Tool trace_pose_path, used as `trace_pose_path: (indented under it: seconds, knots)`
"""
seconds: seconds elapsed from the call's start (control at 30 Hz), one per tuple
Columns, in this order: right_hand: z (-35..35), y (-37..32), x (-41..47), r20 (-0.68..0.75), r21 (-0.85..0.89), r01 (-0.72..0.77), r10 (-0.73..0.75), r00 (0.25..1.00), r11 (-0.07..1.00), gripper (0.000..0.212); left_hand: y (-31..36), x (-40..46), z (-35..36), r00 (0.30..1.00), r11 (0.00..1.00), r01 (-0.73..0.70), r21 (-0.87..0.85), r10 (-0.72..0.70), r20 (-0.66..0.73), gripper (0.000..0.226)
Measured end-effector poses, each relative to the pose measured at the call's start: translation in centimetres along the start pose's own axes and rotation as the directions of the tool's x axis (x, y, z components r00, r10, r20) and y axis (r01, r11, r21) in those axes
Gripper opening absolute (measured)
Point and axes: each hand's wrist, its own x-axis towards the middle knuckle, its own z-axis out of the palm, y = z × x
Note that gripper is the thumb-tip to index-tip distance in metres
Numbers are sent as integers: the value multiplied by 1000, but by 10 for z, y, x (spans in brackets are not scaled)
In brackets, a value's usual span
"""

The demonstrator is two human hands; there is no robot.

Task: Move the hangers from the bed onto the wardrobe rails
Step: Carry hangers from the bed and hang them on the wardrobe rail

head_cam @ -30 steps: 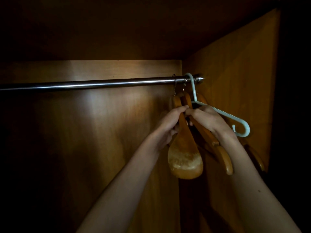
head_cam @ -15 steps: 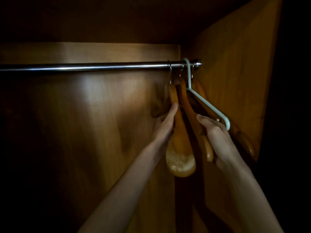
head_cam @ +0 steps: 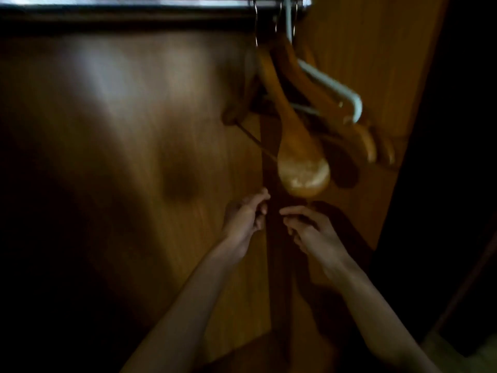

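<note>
Now, change: both my hands, left hand [head_cam: 243,216] and right hand [head_cam: 309,227], have dropped below the rail [head_cam: 134,2].
Grip: released, seemingly empty.
Hangers [head_cam: 298,135]: hung; batch done.

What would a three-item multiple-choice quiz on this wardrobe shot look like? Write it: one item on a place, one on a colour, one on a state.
1. Where do the hangers hang on the rail?
A. at its right end
B. at its middle
C. at its left end

2. What colour is the plastic hanger among the wooden hangers?
A. red
B. black
C. pale blue-white

3. What are the left hand and the right hand doing?
A. both grip a hanger
B. both hold nothing, below the hangers
C. one grips the rail

Answers:
1 A, the hooks bunch by the side wall.
2 C, it shows light against the brown wood.
3 B, loosely curled fingers, clear of the lowest hanger.
</note>
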Motion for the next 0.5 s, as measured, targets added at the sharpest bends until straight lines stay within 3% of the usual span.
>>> trace_pose_path:
  seconds: [0.1, 0.2, 0.27, 0.37, 0.43, 0.5]
  knots:
    - [12, 66, -14, 23, -125, -126, 130, 991, 984, 13, -69, -10, -14, 970, 950, 157, 269, -199, 137, 25]
    - [18, 151, -42, 38, -225, -335, 352, 935, 915, 13, -153, -31, -26, 885, 848, 311, 428, -423, 194, 18]
    - [19, 204, -68, 67, -267, -491, 524, 849, 829, 16, -211, -48, -34, 808, 754, 369, 543, -549, 213, 15]
    - [21, 274, -119, 27, -260, -684, 714, 700, 681, 12, -289, -78, -46, 639, 563, 376, 736, -733, 234, 21]
    - [23, 310, -151, -8, -201, -782, 797, 604, 590, 13, -325, -99, -56, 508, 457, 409, 790, -833, 219, 20]
    - [25, 339, -187, -40, -153, -855, 861, 507, 496, 16, -357, -117, -65, 430, 391, 455, 800, -883, 187, 23]
